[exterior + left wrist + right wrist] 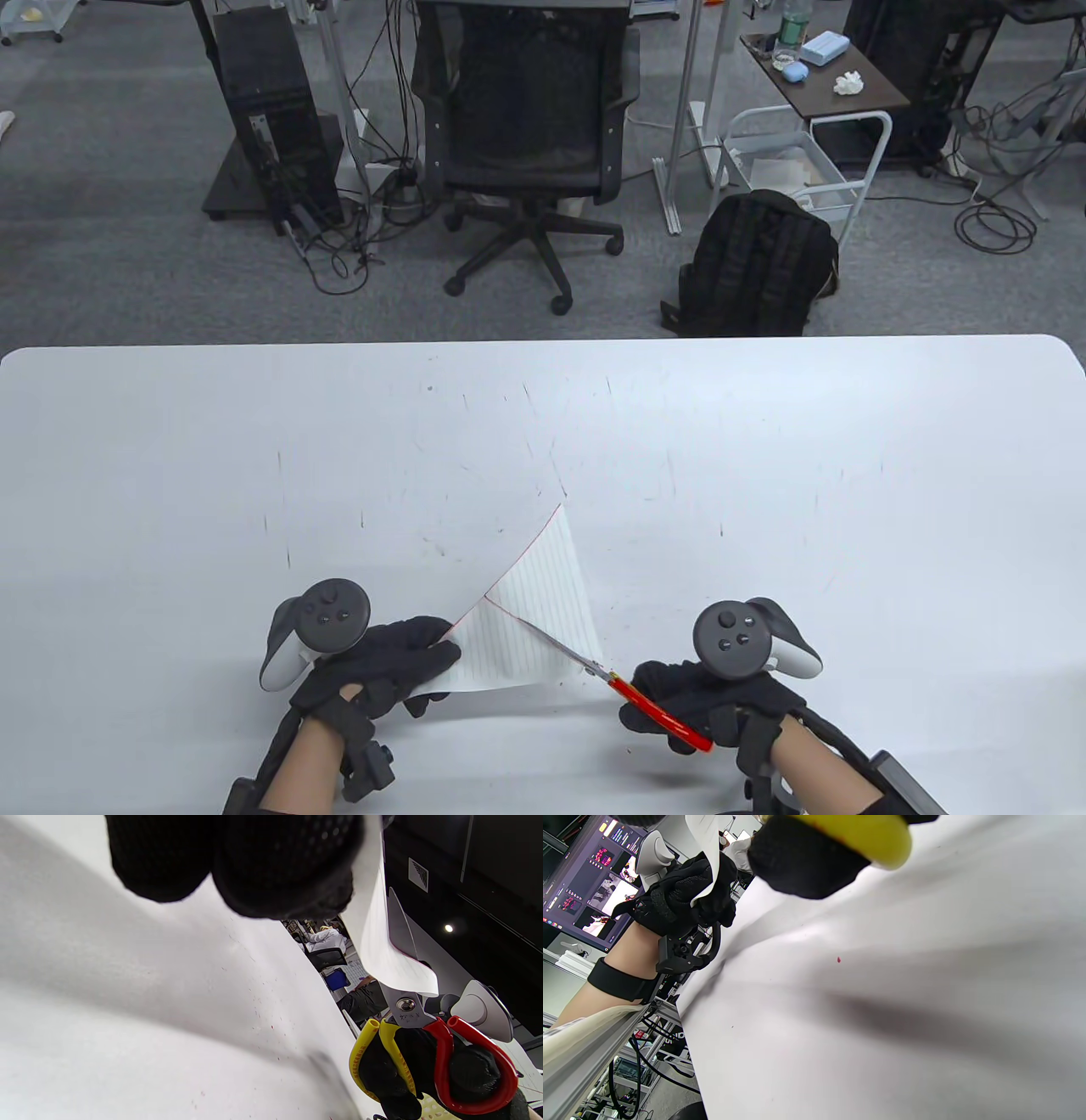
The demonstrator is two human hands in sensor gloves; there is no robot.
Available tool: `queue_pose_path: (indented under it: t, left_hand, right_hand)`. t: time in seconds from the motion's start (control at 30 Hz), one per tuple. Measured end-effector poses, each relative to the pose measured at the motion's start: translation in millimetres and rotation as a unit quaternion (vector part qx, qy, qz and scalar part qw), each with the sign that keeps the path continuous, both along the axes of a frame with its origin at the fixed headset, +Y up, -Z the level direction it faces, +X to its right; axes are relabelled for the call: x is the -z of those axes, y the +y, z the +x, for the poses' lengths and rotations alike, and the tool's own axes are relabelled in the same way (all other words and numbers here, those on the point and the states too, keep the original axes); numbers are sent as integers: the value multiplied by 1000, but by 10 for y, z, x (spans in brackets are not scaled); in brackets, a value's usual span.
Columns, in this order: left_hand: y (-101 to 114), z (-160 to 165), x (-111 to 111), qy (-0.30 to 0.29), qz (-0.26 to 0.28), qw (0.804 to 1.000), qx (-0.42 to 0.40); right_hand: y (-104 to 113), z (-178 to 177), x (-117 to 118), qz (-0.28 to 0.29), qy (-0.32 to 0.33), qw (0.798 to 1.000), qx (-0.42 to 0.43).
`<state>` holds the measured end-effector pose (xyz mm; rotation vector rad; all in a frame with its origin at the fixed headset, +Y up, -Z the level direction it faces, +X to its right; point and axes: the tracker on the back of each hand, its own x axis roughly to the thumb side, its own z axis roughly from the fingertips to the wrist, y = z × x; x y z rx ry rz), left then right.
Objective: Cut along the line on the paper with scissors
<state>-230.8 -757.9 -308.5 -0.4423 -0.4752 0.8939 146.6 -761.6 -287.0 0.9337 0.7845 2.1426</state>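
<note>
**At the near edge: scissors partway into a lined sheet**

Near the front of a white table [764,441], two gloved hands work on one sheet of lined paper [543,611]. The left hand [382,662] grasps the sheet's near left corner between its fingers and lifts it, so the paper stands tilted off the table, its far tip pointing away from the person. The right hand [713,692] grips the scissors [628,688], its fingers through the red and yellow handle loops. The blades point far and left, into the sheet from its near right edge.

A thin red line [509,615] is drawn on the paper. One stretch runs from the blades toward a corner point in the middle of the sheet; from there a curved stretch runs on to the far tip. From the table view, the blade tips lie on the first stretch, close to that corner point.

The left wrist view shows the scissors' pivot [405,1004] just below the paper's edge, with paper covering the blades. How wide the blades stand cannot be told.

The cut looks to be in hand, with the first stretch mostly done and the curve still uncut. The next move likely calls for closing the blades up to the corner point. After that, turn the paper with the left hand so the blades can follow the curve, keeping the sheet taut.
</note>
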Motion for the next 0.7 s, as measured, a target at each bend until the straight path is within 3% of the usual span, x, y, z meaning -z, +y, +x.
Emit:
queue_pose_path:
  t: [0.17, 0.23, 0.7]
  left_hand:
    - [2, -5, 3, 3, 2, 1000, 2]
    - [3, -8, 4, 3, 6, 1000, 3]
    - [4, -6, 1, 6, 13, 1000, 6]
  right_hand:
    - [21, 2, 5, 28, -22, 999, 6]
    - [57, 3, 12, 64, -38, 997, 9]
    - [106, 24, 2, 74, -46, 996, 0]
